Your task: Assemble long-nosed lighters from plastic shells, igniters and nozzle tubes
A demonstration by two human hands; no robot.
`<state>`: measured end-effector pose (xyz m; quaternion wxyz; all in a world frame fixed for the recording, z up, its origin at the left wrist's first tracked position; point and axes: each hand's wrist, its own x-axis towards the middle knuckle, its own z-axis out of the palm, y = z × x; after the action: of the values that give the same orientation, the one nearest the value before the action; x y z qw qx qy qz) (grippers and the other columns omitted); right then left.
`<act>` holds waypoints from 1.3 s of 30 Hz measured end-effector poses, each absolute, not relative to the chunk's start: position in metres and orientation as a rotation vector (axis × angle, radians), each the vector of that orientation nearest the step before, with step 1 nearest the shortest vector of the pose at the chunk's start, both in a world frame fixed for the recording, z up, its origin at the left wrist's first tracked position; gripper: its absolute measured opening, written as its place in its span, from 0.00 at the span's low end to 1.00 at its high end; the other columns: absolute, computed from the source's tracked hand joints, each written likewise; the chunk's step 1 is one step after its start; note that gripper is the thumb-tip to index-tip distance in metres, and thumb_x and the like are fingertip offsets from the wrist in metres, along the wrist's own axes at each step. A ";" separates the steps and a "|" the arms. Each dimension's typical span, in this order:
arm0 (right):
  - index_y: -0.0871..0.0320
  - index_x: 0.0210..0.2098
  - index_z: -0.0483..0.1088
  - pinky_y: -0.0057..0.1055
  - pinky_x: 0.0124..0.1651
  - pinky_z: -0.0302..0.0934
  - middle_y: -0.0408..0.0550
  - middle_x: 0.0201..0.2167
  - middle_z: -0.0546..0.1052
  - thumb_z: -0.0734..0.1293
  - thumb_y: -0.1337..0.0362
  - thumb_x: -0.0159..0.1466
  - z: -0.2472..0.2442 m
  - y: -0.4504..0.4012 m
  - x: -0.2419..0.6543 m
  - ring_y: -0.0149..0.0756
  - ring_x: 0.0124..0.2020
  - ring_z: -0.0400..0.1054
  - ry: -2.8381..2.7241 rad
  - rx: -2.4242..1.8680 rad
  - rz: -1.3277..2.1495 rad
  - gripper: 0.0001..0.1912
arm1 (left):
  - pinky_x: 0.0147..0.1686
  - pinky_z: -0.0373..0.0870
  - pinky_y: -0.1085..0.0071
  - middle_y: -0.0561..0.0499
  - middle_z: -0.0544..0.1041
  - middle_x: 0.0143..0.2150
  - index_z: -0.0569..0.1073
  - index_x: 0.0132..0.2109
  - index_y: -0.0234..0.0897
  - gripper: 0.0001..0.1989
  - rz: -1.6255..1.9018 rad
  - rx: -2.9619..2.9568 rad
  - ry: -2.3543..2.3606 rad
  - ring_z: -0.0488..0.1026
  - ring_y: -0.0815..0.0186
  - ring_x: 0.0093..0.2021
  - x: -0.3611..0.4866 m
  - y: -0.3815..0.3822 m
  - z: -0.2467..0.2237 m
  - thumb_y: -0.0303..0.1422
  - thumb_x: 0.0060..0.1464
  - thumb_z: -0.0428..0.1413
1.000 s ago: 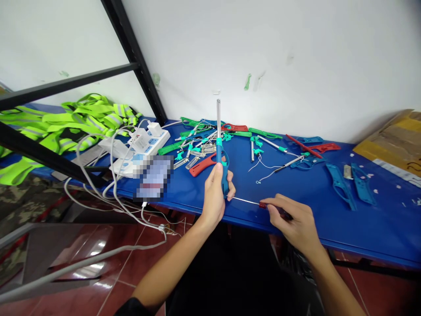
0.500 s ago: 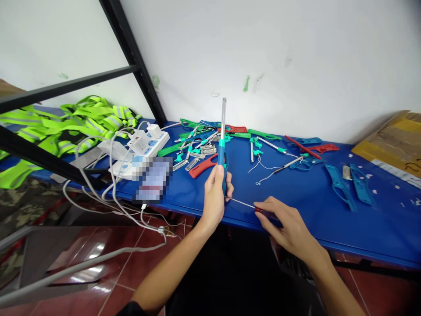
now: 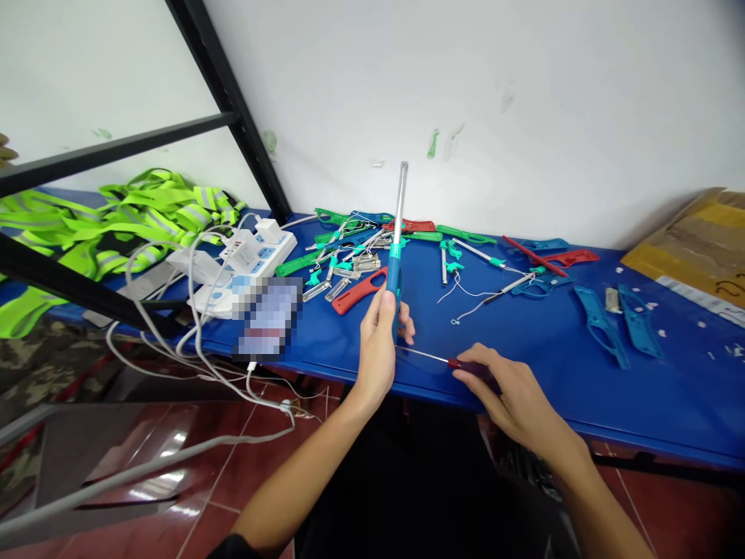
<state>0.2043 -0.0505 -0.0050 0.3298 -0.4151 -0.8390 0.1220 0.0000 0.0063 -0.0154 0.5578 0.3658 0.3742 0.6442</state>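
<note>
My left hand [image 3: 379, 345] is wrapped round the handle of a blue long-nosed gas lighter [image 3: 395, 264], whose metal tube points up. In my right hand [image 3: 504, 388] is a screwdriver [image 3: 474, 370] with a dark red handle, pinched between thumb and fingers. Its thin shaft runs left to the lower end of the lighter; my left fingers partly hide where the tip lies. Behind the lighter, a red handle shell [image 3: 359, 292] and several clear fuel tanks [image 3: 337, 289] lie on the blue table [image 3: 524, 404]. Blue handle shells [image 3: 599, 322] lie at the right.
A white power strip [image 3: 247, 272] with plugs and cables stands left, beside a blurred-out phone [image 3: 271, 318]. Neon yellow reflective straps [image 3: 157, 210] lie behind a black metal frame [image 3: 233, 116]. Metal tubes with wires [image 3: 483, 256] lie at the back; a cardboard box [image 3: 692, 248] sits right.
The lighter's tube has tilted slightly to the right. My right hand has shifted a little, and more of the screwdriver's red handle shows; its shaft still meets the lighter's lower end.
</note>
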 end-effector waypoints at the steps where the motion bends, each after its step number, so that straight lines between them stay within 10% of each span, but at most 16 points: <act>1: 0.52 0.54 0.70 0.28 0.43 0.70 0.45 0.42 0.83 0.63 0.61 0.80 -0.005 -0.050 0.205 0.34 0.39 0.81 -2.192 -1.076 0.305 0.06 | 0.25 0.66 0.75 0.55 0.71 0.34 0.72 0.39 0.39 0.24 1.499 0.845 0.870 0.69 0.72 0.27 0.000 0.006 -0.015 0.57 0.69 0.58; 8: 0.53 0.39 0.71 0.30 0.31 0.62 0.41 0.26 0.77 0.57 0.61 0.82 -0.008 -0.051 0.199 0.33 0.25 0.74 -2.248 -1.199 0.238 0.17 | 0.21 0.65 0.77 0.54 0.71 0.35 0.71 0.37 0.37 0.27 1.475 0.802 0.853 0.70 0.74 0.24 0.001 0.005 -0.012 0.58 0.66 0.60; 12: 0.53 0.55 0.67 0.31 0.39 0.70 0.45 0.40 0.83 0.66 0.58 0.77 -0.003 -0.058 0.200 0.36 0.36 0.80 -2.244 -1.196 0.321 0.10 | 0.22 0.68 0.78 0.54 0.72 0.35 0.72 0.39 0.37 0.27 1.440 0.803 0.858 0.73 0.73 0.25 0.000 0.005 -0.011 0.59 0.64 0.62; 28: 0.53 0.54 0.68 0.29 0.43 0.72 0.49 0.47 0.83 0.63 0.64 0.80 -0.001 -0.055 0.204 0.35 0.43 0.81 -2.257 -1.060 0.199 0.05 | 0.27 0.70 0.76 0.54 0.73 0.33 0.78 0.54 0.38 0.26 1.409 0.893 0.744 0.70 0.71 0.28 -0.001 0.002 -0.009 0.56 0.65 0.63; 34: 0.54 0.34 0.70 0.32 0.29 0.59 0.40 0.23 0.76 0.63 0.59 0.80 -0.006 -0.053 0.201 0.32 0.21 0.70 -2.228 -1.127 -0.140 0.16 | 0.27 0.68 0.76 0.54 0.73 0.34 0.77 0.51 0.38 0.26 1.359 0.860 0.776 0.68 0.71 0.28 0.001 0.002 -0.008 0.56 0.64 0.64; 39: 0.54 0.50 0.71 0.29 0.39 0.69 0.47 0.40 0.83 0.65 0.58 0.79 -0.002 -0.056 0.201 0.35 0.37 0.80 -2.263 -1.134 0.191 0.07 | 0.26 0.64 0.76 0.55 0.71 0.34 0.75 0.53 0.39 0.26 1.375 0.823 0.790 0.66 0.72 0.27 0.001 0.003 -0.007 0.55 0.64 0.64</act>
<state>0.2010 -0.0559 -0.0019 0.2970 -0.4265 -0.8513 0.0719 0.0009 0.0032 -0.0073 0.6268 0.3589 0.3447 0.5995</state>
